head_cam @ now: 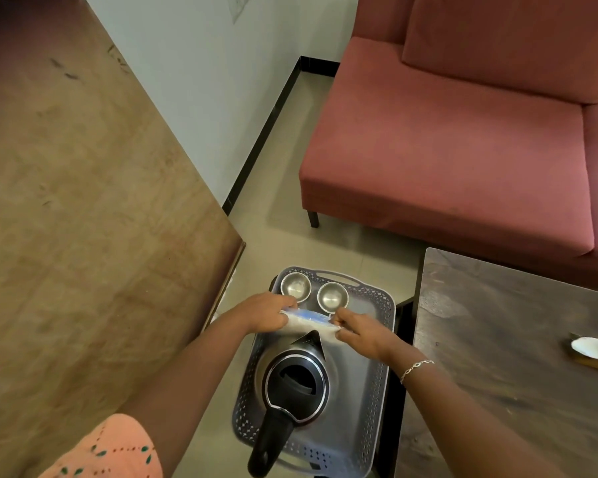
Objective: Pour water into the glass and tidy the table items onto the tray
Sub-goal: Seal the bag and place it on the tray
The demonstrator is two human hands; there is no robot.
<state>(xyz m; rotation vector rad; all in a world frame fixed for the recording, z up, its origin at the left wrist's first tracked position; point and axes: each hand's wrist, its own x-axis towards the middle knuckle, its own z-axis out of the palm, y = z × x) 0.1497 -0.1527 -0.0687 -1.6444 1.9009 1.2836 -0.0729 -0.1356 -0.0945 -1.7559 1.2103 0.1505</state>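
- Far left: light wooden table [83, 201], just beside the tray.
- Left hand [263, 313]: fingers curled, pinching the left end of a soft white-and-blue packet [309, 322]; pouch or folded cloth, hard to tell which.
- Left steel bowl [295, 286] and right steel bowl [331, 295]: side by side at the far end of the grey tray [385, 367], both look empty. No glass to be made out.
- Kettle [296, 381]: upright in the near half of the tray, lid down, spout pointing far toward the packet.
- Right hand [359, 334]: fingers curled, pinching the packet's right end, so the packet hangs stretched between both hands, over the tray, between bowls and spout.
- Dark table [497, 357] on the right: a flat white thing [592, 348] lies there, not yet on the tray.
- Step, as judged: tidying, with the packet being set onto the tray.
- Next move likely calls for lowering it flat into the gap without knocking the bowls, then letting go at both ends.
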